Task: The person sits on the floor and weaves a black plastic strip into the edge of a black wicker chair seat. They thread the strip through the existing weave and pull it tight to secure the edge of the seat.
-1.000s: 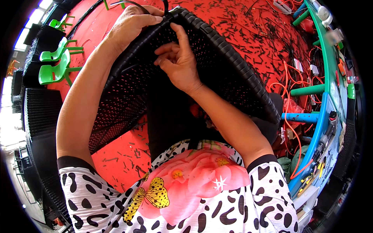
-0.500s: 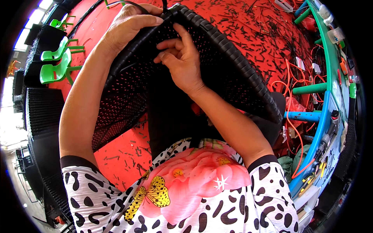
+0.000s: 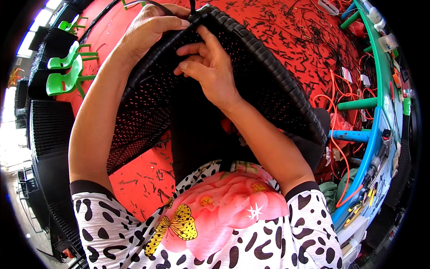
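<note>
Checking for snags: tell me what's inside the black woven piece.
The right hand is inside the black woven piece, index fingertip near its upper corner. Weave behind the hand is covered; the lower middle is too dark.

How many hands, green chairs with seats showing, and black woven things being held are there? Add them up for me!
Hands: 2 (left hand, right hand)
Green chairs with seats showing: 3
Black woven piece being held: 1
Total: 6

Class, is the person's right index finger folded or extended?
Extended: the index finger of the right hand points toward a corner of the black woven piece; other fingers bend.
</note>
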Action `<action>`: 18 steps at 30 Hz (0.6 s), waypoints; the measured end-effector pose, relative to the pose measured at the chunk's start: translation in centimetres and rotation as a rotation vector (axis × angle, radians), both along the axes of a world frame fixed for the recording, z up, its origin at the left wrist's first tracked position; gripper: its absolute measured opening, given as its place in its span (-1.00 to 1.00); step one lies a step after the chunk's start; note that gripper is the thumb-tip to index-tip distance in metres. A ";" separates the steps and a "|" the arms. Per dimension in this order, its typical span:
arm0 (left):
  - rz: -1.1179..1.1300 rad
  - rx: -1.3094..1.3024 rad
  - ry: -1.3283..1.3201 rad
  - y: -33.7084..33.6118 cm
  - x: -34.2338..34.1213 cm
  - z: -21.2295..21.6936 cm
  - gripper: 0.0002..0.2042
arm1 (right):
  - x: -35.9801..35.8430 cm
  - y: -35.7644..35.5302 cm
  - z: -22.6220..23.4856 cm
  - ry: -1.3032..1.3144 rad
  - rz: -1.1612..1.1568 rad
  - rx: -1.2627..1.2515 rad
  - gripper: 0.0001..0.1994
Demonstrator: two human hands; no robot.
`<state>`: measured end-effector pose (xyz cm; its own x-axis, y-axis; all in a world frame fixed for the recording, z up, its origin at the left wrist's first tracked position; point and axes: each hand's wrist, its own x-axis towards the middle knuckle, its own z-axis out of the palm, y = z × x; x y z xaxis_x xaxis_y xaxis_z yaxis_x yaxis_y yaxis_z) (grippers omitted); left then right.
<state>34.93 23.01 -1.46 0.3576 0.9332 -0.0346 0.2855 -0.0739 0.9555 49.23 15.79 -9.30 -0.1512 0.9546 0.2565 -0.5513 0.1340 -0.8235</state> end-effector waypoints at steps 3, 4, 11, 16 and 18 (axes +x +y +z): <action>-0.027 -0.046 0.026 0.3 -0.2 0.3 -0.75 | -0.1 0.1 -0.5 -0.081 -0.124 -0.002 -0.26; -0.018 -0.044 0.023 0.3 -0.2 0.2 -0.75 | -0.2 0.1 -0.6 -0.100 -0.157 0.000 -0.26; 0.025 -0.010 0.085 -0.2 0.2 0.4 -0.73 | -0.4 0.2 -0.5 -0.276 -0.258 0.056 -0.26; -0.002 -0.002 0.133 -0.1 0.0 0.5 -0.75 | 0.0 0.3 -1.0 -0.323 -0.246 0.090 -0.25; 0.001 0.008 0.138 -0.2 0.2 0.6 -0.75 | 0.2 0.2 -1.1 -0.400 -0.271 0.141 -0.26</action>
<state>35.10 22.78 -0.87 0.3489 0.9341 -0.0757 0.4147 -0.0814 0.9063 49.38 16.00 -10.44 -0.0156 0.9333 0.3587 -0.1261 0.3541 -0.9267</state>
